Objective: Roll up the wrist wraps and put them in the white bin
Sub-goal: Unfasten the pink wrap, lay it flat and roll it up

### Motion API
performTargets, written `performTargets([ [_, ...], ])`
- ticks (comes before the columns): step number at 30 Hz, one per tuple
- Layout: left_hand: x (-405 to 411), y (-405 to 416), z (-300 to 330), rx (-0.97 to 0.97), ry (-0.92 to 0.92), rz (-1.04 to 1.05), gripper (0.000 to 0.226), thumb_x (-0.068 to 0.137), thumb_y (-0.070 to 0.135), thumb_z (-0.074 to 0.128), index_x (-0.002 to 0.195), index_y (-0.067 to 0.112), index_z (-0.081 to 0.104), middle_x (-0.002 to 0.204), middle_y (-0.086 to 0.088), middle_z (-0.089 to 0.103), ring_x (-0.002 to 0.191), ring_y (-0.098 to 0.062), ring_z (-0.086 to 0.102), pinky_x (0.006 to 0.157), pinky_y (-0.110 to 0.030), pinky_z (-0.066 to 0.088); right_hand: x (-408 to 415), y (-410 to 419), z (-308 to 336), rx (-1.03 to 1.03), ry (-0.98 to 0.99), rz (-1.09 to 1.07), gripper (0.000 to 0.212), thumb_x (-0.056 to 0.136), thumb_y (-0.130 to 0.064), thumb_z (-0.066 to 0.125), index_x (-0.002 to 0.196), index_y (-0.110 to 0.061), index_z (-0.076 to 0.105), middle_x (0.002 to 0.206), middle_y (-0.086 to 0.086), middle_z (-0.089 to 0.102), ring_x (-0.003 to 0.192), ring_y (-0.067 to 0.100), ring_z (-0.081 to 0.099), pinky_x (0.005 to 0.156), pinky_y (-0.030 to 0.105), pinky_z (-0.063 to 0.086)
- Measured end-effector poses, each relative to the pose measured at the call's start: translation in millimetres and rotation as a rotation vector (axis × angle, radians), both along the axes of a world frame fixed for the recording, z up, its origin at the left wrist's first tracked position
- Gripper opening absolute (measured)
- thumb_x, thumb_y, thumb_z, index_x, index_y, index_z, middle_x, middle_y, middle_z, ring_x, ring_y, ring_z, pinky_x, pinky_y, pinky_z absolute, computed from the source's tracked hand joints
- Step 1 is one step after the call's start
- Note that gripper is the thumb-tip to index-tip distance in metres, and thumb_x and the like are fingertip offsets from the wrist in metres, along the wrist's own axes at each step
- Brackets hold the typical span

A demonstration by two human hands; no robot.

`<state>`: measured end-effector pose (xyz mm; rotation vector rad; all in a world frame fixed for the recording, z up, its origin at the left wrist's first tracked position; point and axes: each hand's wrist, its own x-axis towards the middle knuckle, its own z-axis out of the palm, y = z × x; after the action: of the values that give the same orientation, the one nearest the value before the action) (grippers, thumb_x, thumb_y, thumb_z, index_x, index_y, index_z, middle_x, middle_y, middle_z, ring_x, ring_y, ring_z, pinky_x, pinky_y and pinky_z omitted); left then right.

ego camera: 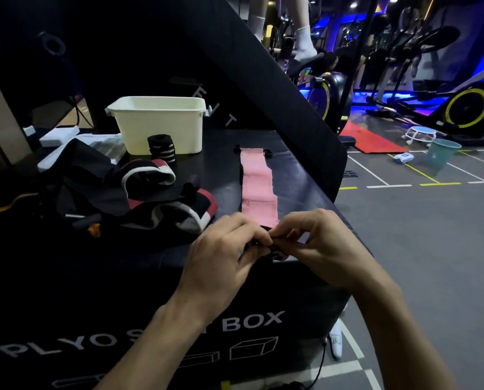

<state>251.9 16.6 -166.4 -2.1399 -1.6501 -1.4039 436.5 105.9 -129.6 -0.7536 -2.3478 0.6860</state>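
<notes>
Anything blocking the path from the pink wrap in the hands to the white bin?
Nothing visible blocks it. Both the left hand and right hand pinch the near end of the flat pink wrist wrap. The open white plastic bin sits beyond; a rolled black striped wrap stands against its front, left of the direct line.

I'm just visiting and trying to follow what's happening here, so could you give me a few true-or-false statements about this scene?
1. Both hands pinch the near end of the pink wrap. True: the left hand and right hand meet there.
2. The pink wrap is fully rolled up. False: most of it lies flat on the black box.
3. The white bin stands on the floor. False: it stands on the box.
4. A rolled black wrap stands in front of the bin. True.
5. The pink wrap lies inside the bin. False: it lies outside, to the right of the bin.
</notes>
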Motion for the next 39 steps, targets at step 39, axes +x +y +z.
performTargets([
  [39,-0.3,17.4,11.4,-0.377,-0.431,-0.183,0.008,0.093,0.020,0.076,0.085,0.021,0.075,0.079,0.004,0.076,0.077,-0.017,0.073,0.077,-0.030,0.058,15.5,0.4,-23.1,-0.029,0.181,0.011,0.013,0.088,-0.011,0.079,0.098,-0.019,0.079,0.090,-0.013,0.077,0.089,0.008,0.074,0.083,0.029,0.058],
])
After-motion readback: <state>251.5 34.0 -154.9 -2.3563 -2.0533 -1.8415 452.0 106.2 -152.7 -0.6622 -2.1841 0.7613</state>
